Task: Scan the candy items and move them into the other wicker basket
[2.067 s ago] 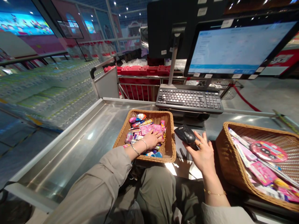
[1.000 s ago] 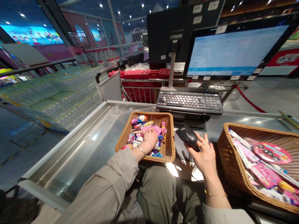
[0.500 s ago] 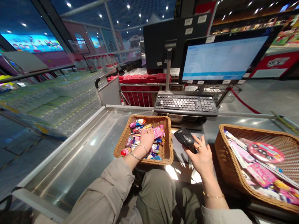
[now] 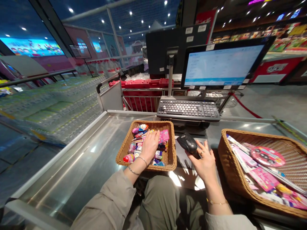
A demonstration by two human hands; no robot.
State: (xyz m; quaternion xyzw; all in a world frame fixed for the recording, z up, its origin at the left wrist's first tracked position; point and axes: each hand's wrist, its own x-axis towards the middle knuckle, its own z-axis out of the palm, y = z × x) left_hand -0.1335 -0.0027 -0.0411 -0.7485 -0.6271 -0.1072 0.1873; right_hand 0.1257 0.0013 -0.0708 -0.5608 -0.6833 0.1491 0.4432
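Note:
My left hand is inside the small wicker basket, fingers together and bent over the goods, with the tips at the edge of a pink packet. What lies under the fingers is hidden. Around it are several small sweets and toys, among them a red-topped pink container and an egg-shaped packet. A black barcode scanner is held in my right hand, with some fingers raised off its grip. Its head points left toward the basket.
On the right stands a larger wicker basket with flat packs and a red car-shaped item. Behind the metal counter are a keyboard and a lit monitor. Stacked bottles stand at left.
My left hand has shifted slightly over the goods, and its fingertips lie nearer the pink packet. The scanner stays in my right hand. The view has turned slightly.

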